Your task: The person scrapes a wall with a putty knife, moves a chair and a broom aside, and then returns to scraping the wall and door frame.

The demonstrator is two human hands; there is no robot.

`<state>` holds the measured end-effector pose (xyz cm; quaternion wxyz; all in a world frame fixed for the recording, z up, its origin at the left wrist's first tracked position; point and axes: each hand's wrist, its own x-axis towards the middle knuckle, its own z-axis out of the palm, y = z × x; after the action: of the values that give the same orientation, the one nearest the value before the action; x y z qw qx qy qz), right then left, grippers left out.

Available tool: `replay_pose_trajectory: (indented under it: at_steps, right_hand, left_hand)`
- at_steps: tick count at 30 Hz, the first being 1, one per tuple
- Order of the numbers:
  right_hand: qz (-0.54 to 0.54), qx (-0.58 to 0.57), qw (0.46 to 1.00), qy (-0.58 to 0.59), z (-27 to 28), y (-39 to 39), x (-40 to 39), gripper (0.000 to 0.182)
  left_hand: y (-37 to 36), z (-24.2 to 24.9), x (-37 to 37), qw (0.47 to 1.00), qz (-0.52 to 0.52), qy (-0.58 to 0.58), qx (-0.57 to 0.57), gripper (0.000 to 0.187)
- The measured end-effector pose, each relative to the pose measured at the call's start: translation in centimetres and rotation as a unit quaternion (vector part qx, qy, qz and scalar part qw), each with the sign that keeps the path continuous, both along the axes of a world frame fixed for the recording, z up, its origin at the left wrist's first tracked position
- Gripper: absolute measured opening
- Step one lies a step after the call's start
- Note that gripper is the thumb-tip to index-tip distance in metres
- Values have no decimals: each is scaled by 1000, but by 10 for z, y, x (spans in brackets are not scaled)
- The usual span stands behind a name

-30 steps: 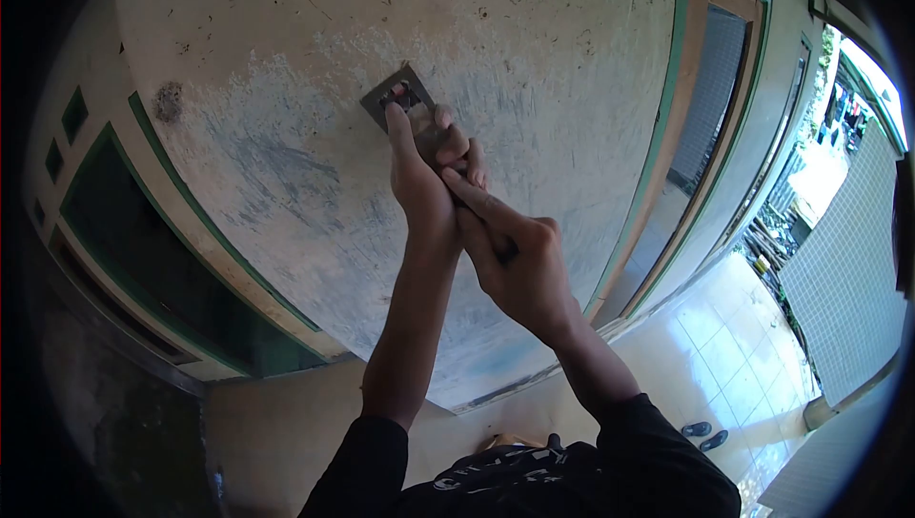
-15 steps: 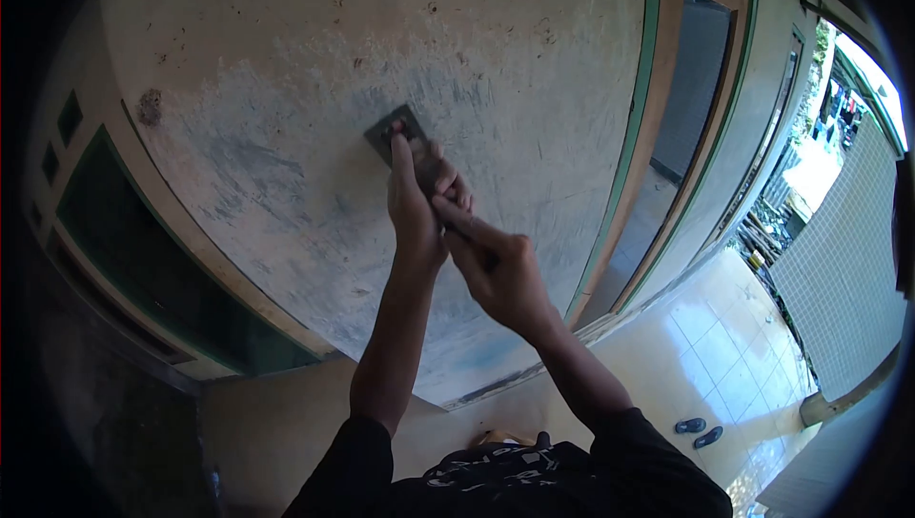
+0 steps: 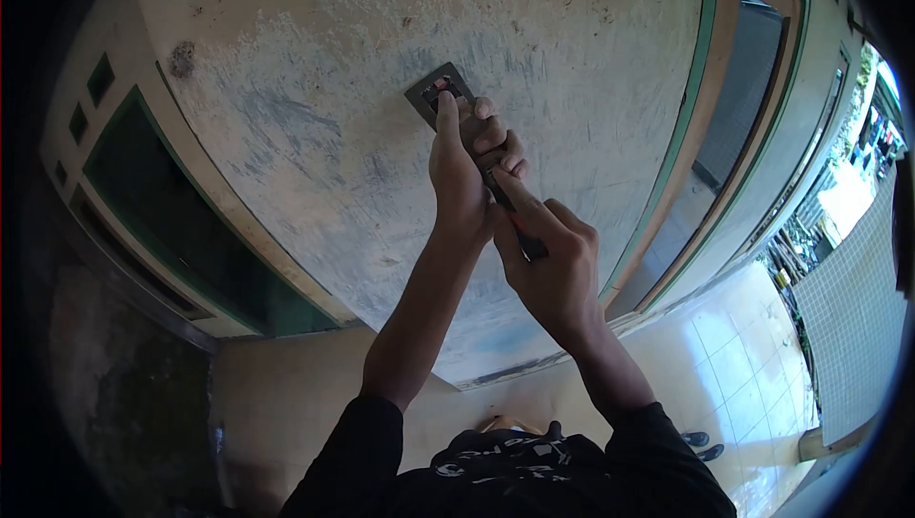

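My left hand is closed round a dark, flat rectangular plate, thumb laid along its face and fingers wrapped round the right edge. A dark opening or label with a reddish patch shows near the thumb tip. Just below, my right hand grips a black-and-red tool handle, its index finger stretched toward the left fingers. The handle's far end is hidden by both hands, so I cannot tell whether it joins the plate. Behind them stands a pale wall with grey-blue streaks and scraped patches.
On the right is a wooden door frame with green edging. A dark green-framed panel lies left. Below, a glossy tiled floor carries dark slippers, partly behind my right sleeve. A pale gridded screen hangs far right.
The whole view has shifted, with the wall and door farther right. Both hands and the plate appear higher and farther right, and the black-and-red handle now shows in my right hand.
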<state>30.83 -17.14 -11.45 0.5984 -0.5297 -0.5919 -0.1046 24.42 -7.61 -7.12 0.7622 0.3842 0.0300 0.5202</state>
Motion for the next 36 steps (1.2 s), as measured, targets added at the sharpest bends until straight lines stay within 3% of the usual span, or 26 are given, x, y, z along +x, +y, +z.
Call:
replay_pose_trajectory:
  at_steps: [6, 9, 11, 14, 17, 21, 23, 27, 29, 34, 36]
  right_hand:
    - [-5, 49, 999, -11, 28, 14, -12, 36]
    - [7, 42, 999, -23, 20, 5, -10, 36]
    - [-7, -11, 998, -61, 22, -2, -9, 35]
    - [28, 31, 999, -33, 41, 11, -2, 33]
    - [19, -4, 999, -48, 43, -1, -12, 33]
    - [4, -50, 995, -80, 34, -11, -20, 32]
    - [17, -8, 997, -70, 43, 15, -11, 32]
    - [24, 0, 997, -68, 42, 3, -17, 32]
    - [29, -9, 998, -61, 37, -9, -22, 32]
    - [14, -2, 998, -62, 33, 6, -18, 32]
    - [34, 5, 998, -48, 23, 15, -14, 33]
  left_hand:
    - [8, 38, -3, 999, 3, -32, 19, 40]
    - [-1, 18, -8, 997, -22, -56, -45, 38]
    - [2, 16, -9, 996, -32, -75, -25, 37]
    - [2, 34, -4, 994, 6, -98, -37, 37]
    - [2, 36, -10, 995, -6, -100, -25, 38]
    - [3, 16, -19, 987, -87, -116, -66, 37]
    - [12, 29, -13, 996, -10, -89, -22, 36]
    - [9, 34, -16, 998, 11, -63, 16, 41]
    - [4, 15, -21, 990, -85, -106, -37, 41]
    - [9, 20, -20, 994, -44, -94, -41, 38]
    - [9, 25, -15, 997, 50, -59, 1, 39]
